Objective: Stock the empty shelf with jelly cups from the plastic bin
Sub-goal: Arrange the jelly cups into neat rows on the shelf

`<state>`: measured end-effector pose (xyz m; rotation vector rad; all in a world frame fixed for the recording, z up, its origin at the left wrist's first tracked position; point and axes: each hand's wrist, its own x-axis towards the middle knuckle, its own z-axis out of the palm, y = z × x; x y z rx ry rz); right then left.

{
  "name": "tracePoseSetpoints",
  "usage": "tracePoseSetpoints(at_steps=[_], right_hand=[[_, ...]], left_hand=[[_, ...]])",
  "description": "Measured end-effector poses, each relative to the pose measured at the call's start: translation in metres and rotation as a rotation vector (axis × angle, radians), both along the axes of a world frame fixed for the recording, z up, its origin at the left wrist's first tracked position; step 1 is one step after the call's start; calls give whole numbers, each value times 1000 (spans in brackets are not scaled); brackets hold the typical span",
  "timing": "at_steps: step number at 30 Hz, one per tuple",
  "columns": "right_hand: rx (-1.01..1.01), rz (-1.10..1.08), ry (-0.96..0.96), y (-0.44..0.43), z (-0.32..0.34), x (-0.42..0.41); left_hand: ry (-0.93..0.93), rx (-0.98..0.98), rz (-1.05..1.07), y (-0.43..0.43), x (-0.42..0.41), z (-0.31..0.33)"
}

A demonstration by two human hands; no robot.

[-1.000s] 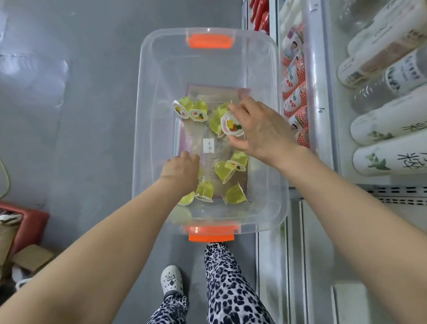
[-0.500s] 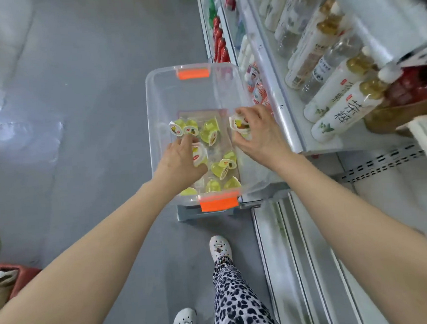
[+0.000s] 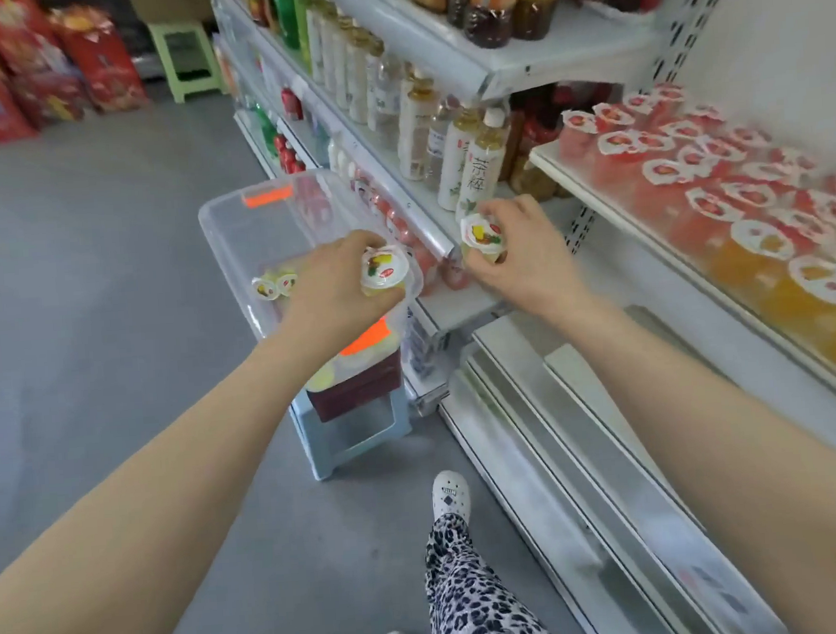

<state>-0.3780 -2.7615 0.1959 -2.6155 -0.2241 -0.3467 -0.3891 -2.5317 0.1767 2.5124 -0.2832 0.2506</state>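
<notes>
My left hand (image 3: 332,285) grips a yellow-green jelly cup (image 3: 383,269) with a white fruit-print lid, raised above the clear plastic bin (image 3: 231,221). My right hand (image 3: 525,254) holds a second jelly cup (image 3: 482,235) of the same kind, to the right of the bin and in front of the shelf edge. More jelly cups (image 3: 273,285) lie in the bin, partly hidden by my left hand. On the shelf (image 3: 647,231) at the right, red and orange jelly cups (image 3: 725,206) stand in rows.
The bin with orange latches rests on a light blue stool (image 3: 350,435) beside the shelving. Drink bottles (image 3: 469,164) fill the shelves behind it. Bare white lower shelf boards (image 3: 563,435) run along the right. Red bags (image 3: 42,61) and a green stool (image 3: 185,60) stand far back.
Both hands have lifted out of the bin, each with a jelly cup. My view has swung up from the bin toward the shelves on the right.
</notes>
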Motion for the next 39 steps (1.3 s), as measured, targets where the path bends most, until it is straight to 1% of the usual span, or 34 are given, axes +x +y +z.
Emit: tracePoseSetpoints(at_steps=[5,11,14,17,24,30,34,39], right_hand=[[-22,-196,-81,-60,41,-64],[-64,-377,-178,-136,82,-143],[-103,-456,-204,-178,99,-179],[-115,-507,-243,-219,112,-215],[-159,-604,-241,-315,130,-311],[-141,-733,-314,-388,141,-403],[-136,-838,-332,-428,147,-471],[-135,-958,-253,-463,139,-545]], left_hand=[[-28,-63,-198,-64,-17,33],[-91,-35,-401,-156,-43,65],[-150,-24,-466,-206,-60,82],[-209,-62,-526,-256,-86,98],[-252,-113,-648,-362,-165,113],[-305,-146,-733,-441,-231,127],[-281,-173,-786,-491,-273,130],[-242,-223,-878,-543,-324,134]])
